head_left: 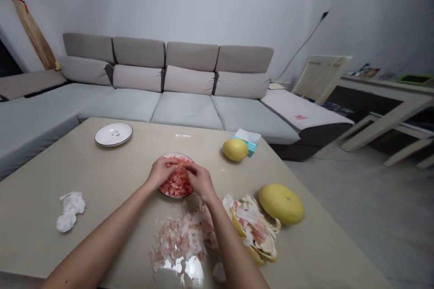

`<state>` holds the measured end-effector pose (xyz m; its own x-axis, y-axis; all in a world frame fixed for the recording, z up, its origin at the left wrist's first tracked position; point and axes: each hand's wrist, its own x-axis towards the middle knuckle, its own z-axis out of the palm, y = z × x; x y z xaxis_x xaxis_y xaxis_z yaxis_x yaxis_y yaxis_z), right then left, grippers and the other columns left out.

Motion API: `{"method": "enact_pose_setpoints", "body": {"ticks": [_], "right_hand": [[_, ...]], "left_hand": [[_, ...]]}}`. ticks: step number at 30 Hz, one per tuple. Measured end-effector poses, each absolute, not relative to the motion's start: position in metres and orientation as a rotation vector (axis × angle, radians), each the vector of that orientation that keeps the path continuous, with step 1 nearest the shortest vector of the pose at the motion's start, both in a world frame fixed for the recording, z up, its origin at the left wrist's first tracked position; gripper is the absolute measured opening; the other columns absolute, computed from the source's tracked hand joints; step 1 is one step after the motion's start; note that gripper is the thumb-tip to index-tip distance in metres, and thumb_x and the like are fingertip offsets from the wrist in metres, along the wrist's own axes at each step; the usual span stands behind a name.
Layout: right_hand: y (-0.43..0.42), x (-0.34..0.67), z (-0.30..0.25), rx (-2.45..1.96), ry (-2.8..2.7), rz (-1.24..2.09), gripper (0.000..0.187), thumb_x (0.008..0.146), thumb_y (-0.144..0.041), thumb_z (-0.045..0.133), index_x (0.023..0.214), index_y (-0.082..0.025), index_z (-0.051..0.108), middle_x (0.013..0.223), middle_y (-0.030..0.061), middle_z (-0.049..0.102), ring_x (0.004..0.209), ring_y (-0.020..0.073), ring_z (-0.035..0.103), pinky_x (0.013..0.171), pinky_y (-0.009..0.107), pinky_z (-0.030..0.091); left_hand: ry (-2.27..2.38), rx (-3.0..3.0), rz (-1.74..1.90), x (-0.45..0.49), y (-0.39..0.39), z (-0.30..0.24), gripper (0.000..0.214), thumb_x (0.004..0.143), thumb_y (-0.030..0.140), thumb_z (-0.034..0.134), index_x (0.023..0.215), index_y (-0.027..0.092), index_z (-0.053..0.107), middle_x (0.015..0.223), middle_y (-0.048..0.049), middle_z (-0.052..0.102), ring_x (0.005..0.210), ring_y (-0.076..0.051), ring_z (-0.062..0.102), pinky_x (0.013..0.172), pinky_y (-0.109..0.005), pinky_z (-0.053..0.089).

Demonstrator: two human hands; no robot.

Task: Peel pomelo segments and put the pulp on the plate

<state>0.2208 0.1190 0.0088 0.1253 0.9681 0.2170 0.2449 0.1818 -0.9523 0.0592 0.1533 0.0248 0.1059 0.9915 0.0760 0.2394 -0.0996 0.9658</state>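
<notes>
A plate (167, 193) heaped with pink pomelo flesh (176, 181) sits in the middle of the beige table (111, 176). My left hand (161, 171) and my right hand (200, 181) hover over it, fingers curled and meeting above the heap on a piece of flesh. Close to me lies a scatter of pink-white membrane scraps (181, 237). To their right is a pile of yellow pomelo peel (255, 230).
A whole pomelo (281, 203) lies right of the peel, a smaller one (235, 149) farther back beside a tissue pack (249, 139). An empty white plate (113, 134) stands at the far left, crumpled tissues (69, 210) near left. A grey sofa (176, 95) lies beyond.
</notes>
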Motion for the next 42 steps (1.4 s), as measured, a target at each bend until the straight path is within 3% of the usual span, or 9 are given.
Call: {"method": "enact_pose_setpoints", "body": {"ticks": [4,8,11,16,19,23,29,35,42], "right_hand": [[0.120,0.223,0.010,-1.312,-1.318,0.798,0.028,0.074,-0.017,0.052,0.090,-0.021,0.074,0.096,0.0042,0.075,0.093,0.0215,0.066,0.091,0.036,0.048],[0.089,0.214,0.023,-1.283,-1.349,0.820,0.022,0.082,-0.026,0.055,0.093,-0.021,0.073,0.098,0.0053,0.073,0.092,0.0215,0.065,0.087,0.035,0.048],[0.043,0.195,0.027,-1.225,-1.482,0.962,0.019,0.084,-0.029,0.059,0.094,-0.023,0.074,0.095,0.0045,0.072,0.089,0.0209,0.064,0.081,0.032,0.049],[-0.016,0.166,0.015,-1.341,-1.481,1.073,0.029,0.073,-0.018,0.069,0.101,-0.026,0.074,0.090,0.0040,0.067,0.075,0.0194,0.061,0.068,0.030,0.048],[-0.023,0.161,0.008,-1.356,-1.359,1.062,0.032,0.074,-0.015,0.067,0.103,-0.027,0.072,0.097,0.0044,0.066,0.081,0.0208,0.062,0.073,0.032,0.049],[-0.018,0.166,0.005,-1.352,-1.249,1.162,0.031,0.077,-0.021,0.067,0.107,-0.027,0.068,0.106,0.0052,0.066,0.078,0.0199,0.062,0.071,0.032,0.051],[-0.018,0.174,0.005,-1.410,-1.224,1.209,0.025,0.078,-0.027,0.068,0.102,-0.023,0.069,0.085,0.0032,0.062,0.075,0.0191,0.058,0.069,0.030,0.048],[-0.021,0.177,0.013,-1.276,-1.191,1.430,0.023,0.079,-0.033,0.070,0.098,-0.022,0.067,0.105,0.0050,0.059,0.091,0.0189,0.058,0.080,0.029,0.047],[-0.022,0.179,0.008,-1.212,-1.017,1.555,0.028,0.077,-0.042,0.074,0.083,-0.019,0.059,0.074,-0.0019,0.059,0.065,0.0119,0.052,0.059,0.022,0.040]], "left_hand": [[1.280,1.437,1.063,0.055,0.156,0.029,0.034,0.074,0.047,0.065,0.080,0.015,0.074,0.083,-0.0079,0.073,0.084,-0.026,0.062,0.075,-0.031,0.046],[1.249,1.294,1.021,0.045,0.108,0.029,0.063,0.085,0.065,0.043,0.111,0.012,0.063,0.078,-0.0047,0.066,0.060,-0.017,0.057,0.054,-0.026,0.042],[1.137,1.087,0.955,0.038,0.058,0.020,0.065,0.086,0.069,0.040,0.118,0.015,0.058,0.080,-0.0024,0.063,0.059,-0.014,0.056,0.054,-0.024,0.043],[1.026,0.873,0.895,0.029,0.008,0.015,0.046,0.086,0.059,0.051,0.112,0.022,0.060,0.090,-0.0020,0.063,0.088,-0.019,0.061,0.078,-0.030,0.048],[0.951,0.818,0.891,0.026,0.003,0.021,0.036,0.084,0.050,0.058,0.109,0.024,0.061,0.101,-0.0033,0.064,0.099,-0.020,0.060,0.088,-0.031,0.047],[0.854,0.825,0.867,0.018,0.007,0.020,0.043,0.075,0.036,0.074,0.113,0.025,0.058,0.114,-0.0059,0.061,0.111,-0.022,0.057,0.097,-0.033,0.044],[0.867,0.928,0.859,0.007,0.009,0.006,0.041,0.077,0.029,0.075,0.113,0.024,0.056,0.105,-0.0031,0.056,0.099,-0.017,0.060,0.090,-0.030,0.046],[0.819,0.917,0.849,0.007,0.009,0.007,0.043,0.072,0.024,0.078,0.109,0.021,0.056,0.090,-0.0012,0.059,0.087,-0.015,0.060,0.078,-0.027,0.047],[0.893,0.934,0.885,0.012,0.008,0.011,0.045,0.066,0.019,0.080,0.105,0.018,0.057,0.086,-0.0028,0.063,0.082,-0.016,0.061,0.077,-0.028,0.050]]}}
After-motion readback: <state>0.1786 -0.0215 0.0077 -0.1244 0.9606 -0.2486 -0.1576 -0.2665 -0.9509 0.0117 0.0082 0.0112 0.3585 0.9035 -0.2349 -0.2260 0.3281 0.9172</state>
